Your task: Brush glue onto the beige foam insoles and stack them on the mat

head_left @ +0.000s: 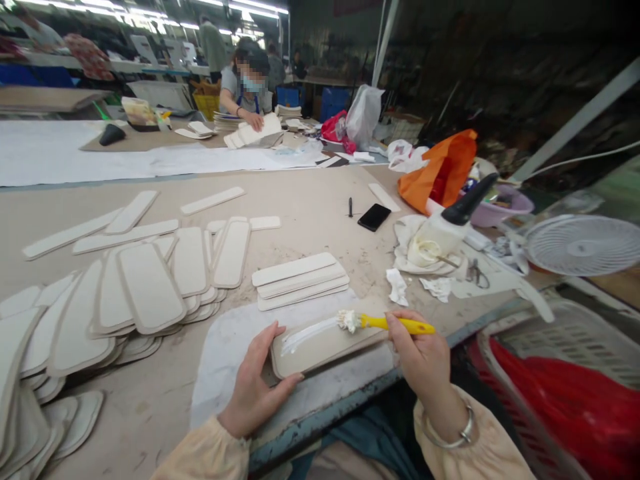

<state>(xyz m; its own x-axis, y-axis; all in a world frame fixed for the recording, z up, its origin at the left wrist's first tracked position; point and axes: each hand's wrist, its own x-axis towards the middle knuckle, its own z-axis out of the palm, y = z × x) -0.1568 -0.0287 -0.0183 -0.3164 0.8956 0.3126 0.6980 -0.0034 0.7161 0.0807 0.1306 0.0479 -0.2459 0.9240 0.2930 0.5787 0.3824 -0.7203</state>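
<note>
The head view has a dim red banner (355,6) hanging at the top, too dark to read, and a black phone (374,217) lying on the table (300,193), any marking on it too small to make out. Right of the phone stands a tilted white container (433,243) with a black part jutting up from it and pale, creamy matter at its opening; what fills it cannot be told for sure. Behind it, a purple basin (501,212) holds mixed small items, hard to tell apart, and an orange bag (453,157) gapes just beside it, showing red inside. At the lower right, a pale plastic basket (565,320) contains a red bag (575,393). On the far table, a clear tub (140,113) has something cream-coloured in it; a yellow crate (207,107) stands beyond. The person's hands are apart. The left hand (263,373) is spread, thumb and fingertips touching the left end of a beige panel (320,353), which lies on white paper (225,360) at the near table edge. The right hand (423,353) is closed round a yellow brush (373,322), its white-coated bristles at the panel's far edge; a white streak runs along the panel. Just behind lies a pile of pale strips (303,280); many rounded panels (150,287) overlap at left. Across the table, a co-worker (250,87) has a hand on white pieces (260,131).
</note>
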